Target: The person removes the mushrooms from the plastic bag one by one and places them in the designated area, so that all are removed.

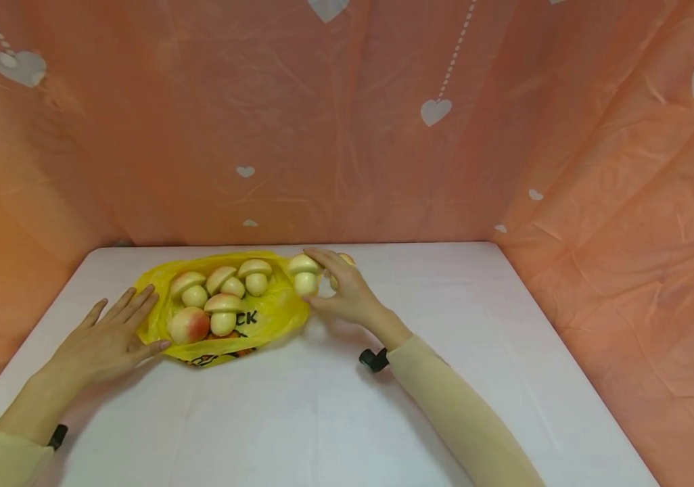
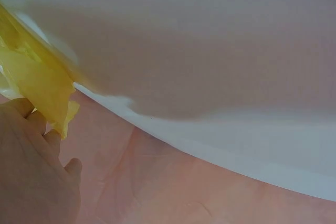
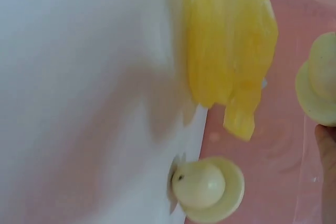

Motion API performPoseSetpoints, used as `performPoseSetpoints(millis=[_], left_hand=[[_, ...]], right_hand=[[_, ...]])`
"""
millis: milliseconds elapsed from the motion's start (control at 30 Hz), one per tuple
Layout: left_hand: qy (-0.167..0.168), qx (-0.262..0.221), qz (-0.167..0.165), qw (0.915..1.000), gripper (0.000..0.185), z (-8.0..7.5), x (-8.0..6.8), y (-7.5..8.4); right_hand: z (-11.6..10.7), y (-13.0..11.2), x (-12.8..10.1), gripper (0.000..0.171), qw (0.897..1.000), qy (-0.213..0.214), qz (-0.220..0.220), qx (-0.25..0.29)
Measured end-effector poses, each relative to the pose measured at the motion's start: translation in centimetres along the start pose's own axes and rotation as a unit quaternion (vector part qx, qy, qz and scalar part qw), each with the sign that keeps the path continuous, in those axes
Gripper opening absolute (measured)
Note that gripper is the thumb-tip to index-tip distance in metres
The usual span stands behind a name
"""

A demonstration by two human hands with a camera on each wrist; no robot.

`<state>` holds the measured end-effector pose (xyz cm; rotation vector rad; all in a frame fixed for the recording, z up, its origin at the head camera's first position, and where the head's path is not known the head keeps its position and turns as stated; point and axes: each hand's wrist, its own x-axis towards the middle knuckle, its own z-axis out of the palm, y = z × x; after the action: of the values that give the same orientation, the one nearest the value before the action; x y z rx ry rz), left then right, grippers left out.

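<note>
The right hand (image 1: pixel 352 294) pinches a glossy cream mushroom-shaped piece (image 1: pixel 306 276) upright at the right edge of the yellow plastic bag (image 1: pixel 280 310) — left hand (image 1: pixel 105 346), straight-fingered, touches its left.

I look, from a distance, into a small booth walled with curtains; whether it stands in a home, a studio or elsewhere, I cannot tell. Peach-orange cloth (image 1: pixel 322 149), creased and slightly shiny, encloses the back and both sides. It is printed with pale hearts (image 1: pixel 436 112), a few hanging from dotted lines (image 1: pixel 456 51). A white desk (image 1: pixel 322 419) with rounded far corners takes up the space between these walls. Both wrist views show me the same cloth, pinker there, beyond the desk's edge.
</note>
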<state>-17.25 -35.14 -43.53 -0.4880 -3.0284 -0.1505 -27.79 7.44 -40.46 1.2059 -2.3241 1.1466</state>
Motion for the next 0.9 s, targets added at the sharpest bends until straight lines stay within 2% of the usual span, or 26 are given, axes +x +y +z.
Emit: performPoseSetpoints(millis=[233, 600, 900], left_hand=[[-0.003, -0.003, -0.002, 1.0000, 0.097, -0.1, 0.0, 0.0], [0.013, 0.002, 0.004, 0.9999, 0.096, 0.3, -0.2, -0.2], [0.016, 0.003, 0.007, 0.9998, 0.096, 0.3, -0.3, -0.1]], right_hand=[[-1.3, 1.5, -0.9, 0.078, 0.999, 0.040, 0.006, 0.031], [-4.2, 3.9, -2.0, 0.078, 0.996, 0.080, 0.030, -0.012], [-6.7, 6.3, -2.9, 0.078, 0.993, 0.066, 0.082, -0.045]])
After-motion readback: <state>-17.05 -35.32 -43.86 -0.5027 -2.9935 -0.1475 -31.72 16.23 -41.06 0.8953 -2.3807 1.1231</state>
